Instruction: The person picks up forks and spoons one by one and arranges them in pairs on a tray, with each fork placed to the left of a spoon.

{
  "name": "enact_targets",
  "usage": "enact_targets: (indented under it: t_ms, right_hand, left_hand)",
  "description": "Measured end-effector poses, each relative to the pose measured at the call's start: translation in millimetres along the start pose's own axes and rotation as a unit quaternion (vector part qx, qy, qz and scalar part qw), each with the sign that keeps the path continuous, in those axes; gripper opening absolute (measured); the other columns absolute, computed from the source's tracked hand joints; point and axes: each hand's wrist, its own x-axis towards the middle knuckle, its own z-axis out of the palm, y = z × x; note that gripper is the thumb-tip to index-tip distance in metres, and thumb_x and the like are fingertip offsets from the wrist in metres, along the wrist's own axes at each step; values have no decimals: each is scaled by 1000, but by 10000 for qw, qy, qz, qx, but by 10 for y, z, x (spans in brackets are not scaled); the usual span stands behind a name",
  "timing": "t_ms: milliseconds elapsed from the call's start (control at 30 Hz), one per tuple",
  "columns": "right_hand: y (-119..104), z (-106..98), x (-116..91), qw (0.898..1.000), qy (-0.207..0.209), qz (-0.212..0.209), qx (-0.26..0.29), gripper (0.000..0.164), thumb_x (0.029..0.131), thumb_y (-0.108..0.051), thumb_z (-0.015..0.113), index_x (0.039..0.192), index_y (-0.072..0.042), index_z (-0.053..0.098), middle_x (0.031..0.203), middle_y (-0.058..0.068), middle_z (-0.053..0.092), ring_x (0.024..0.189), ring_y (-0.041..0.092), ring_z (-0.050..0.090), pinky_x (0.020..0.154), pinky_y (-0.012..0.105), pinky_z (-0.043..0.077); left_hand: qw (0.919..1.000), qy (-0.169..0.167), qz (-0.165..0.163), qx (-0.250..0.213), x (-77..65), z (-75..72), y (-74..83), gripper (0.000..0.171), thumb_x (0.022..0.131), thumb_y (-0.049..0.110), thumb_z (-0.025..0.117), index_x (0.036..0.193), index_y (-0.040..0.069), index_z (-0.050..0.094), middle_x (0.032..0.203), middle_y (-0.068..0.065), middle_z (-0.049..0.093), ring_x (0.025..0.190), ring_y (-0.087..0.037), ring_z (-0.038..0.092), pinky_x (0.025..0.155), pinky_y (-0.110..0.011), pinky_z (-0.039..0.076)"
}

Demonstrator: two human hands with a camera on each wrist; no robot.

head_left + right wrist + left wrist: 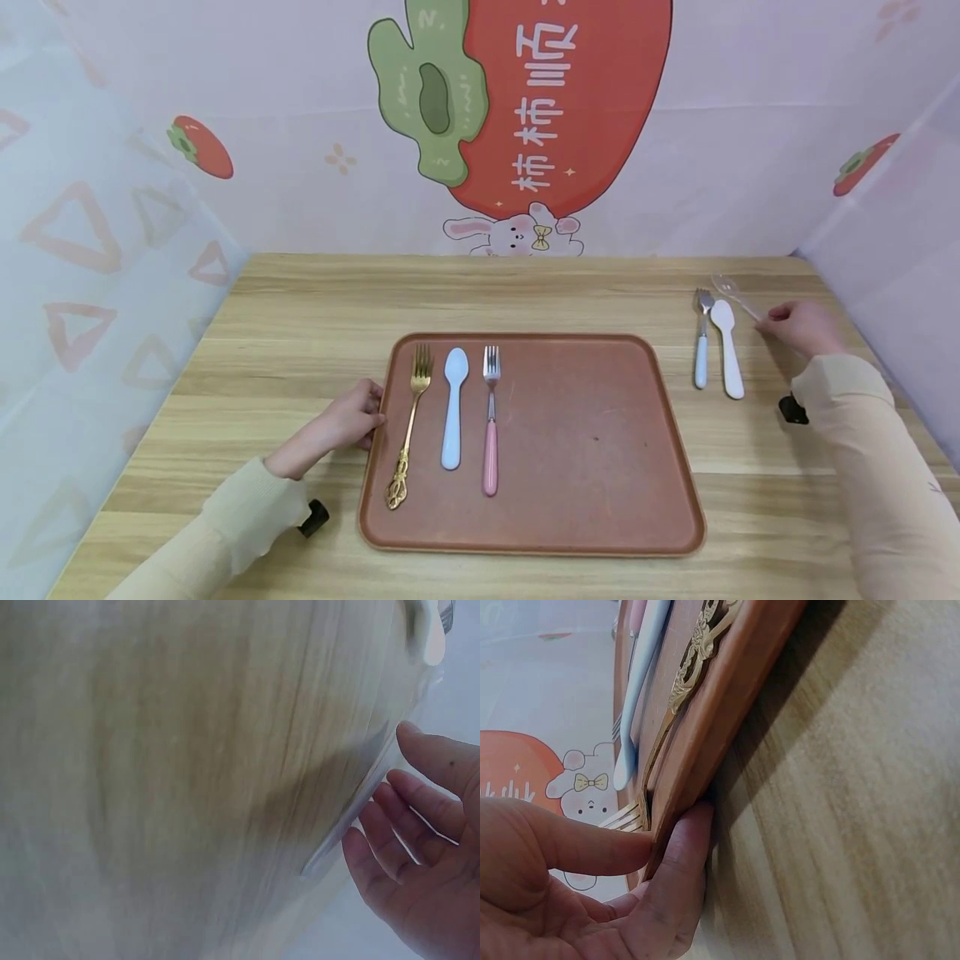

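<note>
My left hand [352,417] holds the left rim of the brown tray [585,450], thumb above and fingers below in the left wrist view. On the tray lie a gold fork [410,417] with an ornate handle, a pale blue spoon [453,408] and a pink-handled fork [491,417]. At the back right, my right hand [806,327] is at the handle of a clear plastic spoon [738,298]. In the right wrist view, thumb and fingertips lie along both sides of the clear handle [337,840], close to the tabletop.
Left of the clear spoon lie a white spoon [727,350] and a fork with a pale blue handle [701,342], side by side. The wooden table [300,300] meets a printed backdrop [300,200] at the back and on both sides.
</note>
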Motion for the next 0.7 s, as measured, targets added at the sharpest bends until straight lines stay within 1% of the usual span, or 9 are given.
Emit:
enact_targets:
  t_ms: [100, 167, 300, 467, 567, 700]
  right_hand:
    - [-14, 14, 36, 10000, -52, -58, -16, 39, 85, -20, 59, 98, 17, 54, 89, 31, 58, 80, 40, 53, 62, 39, 41]
    - [-26, 21, 50, 10000, -45, -31, -53, 36, 85, -17, 59, 96, 17, 54, 86, 29, 58, 78, 39, 53, 60, 37, 40]
    - [-61, 18, 43, 9999, -50, 112, -29, 31, 84, -13, 58, 93, 17, 55, 81, 28, 58, 75, 39, 51, 59, 38, 38]
    - [-57, 13, 42, 10000, -72, 7, -62, 26, 83, -10, 57, 89, 16, 57, 75, 24, 59, 71, 38, 52, 57, 37, 37]
    - [-50, -7, 62, 9992, -235, -152, -296, 27, 82, -10, 56, 88, 16, 58, 75, 25, 60, 70, 37, 53, 57, 38, 40]
    - [-45, -47, 72, 9956, -579, -369, -635, 29, 82, -11, 55, 87, 17, 59, 73, 24, 60, 66, 33, 54, 58, 39, 42]
  left_hand:
    - [10000, 22, -6, 4, 0, -1, -6, 26, 85, -9, 48, 109, -13, 36, 81, -21, 58, 59, -18, 56, 49, -34, 53]
    - [10000, 35, -5, 2, 3, 0, -11, 27, 85, -9, 48, 109, -13, 36, 82, -21, 58, 59, -19, 56, 49, -34, 53]
    - [10000, 87, -49, -8, 10, 14, -22, 27, 85, -9, 49, 109, -13, 37, 82, -20, 58, 59, -19, 56, 49, -33, 53]
    - [9999, 134, -4, 21, 3, 23, -18, 27, 84, -10, 49, 108, -14, 37, 79, -20, 58, 58, -19, 55, 47, -33, 53]
    - [9999, 124, 13, 28, 3, 18, -22, 28, 84, -10, 49, 108, -14, 37, 77, -19, 57, 57, -18, 55, 47, -33, 53]
    - [9999, 141, 23, 14, 4, 18, -34, 27, 84, -10, 49, 107, -13, 37, 76, -18, 57, 55, -17, 54, 46, -32, 53]
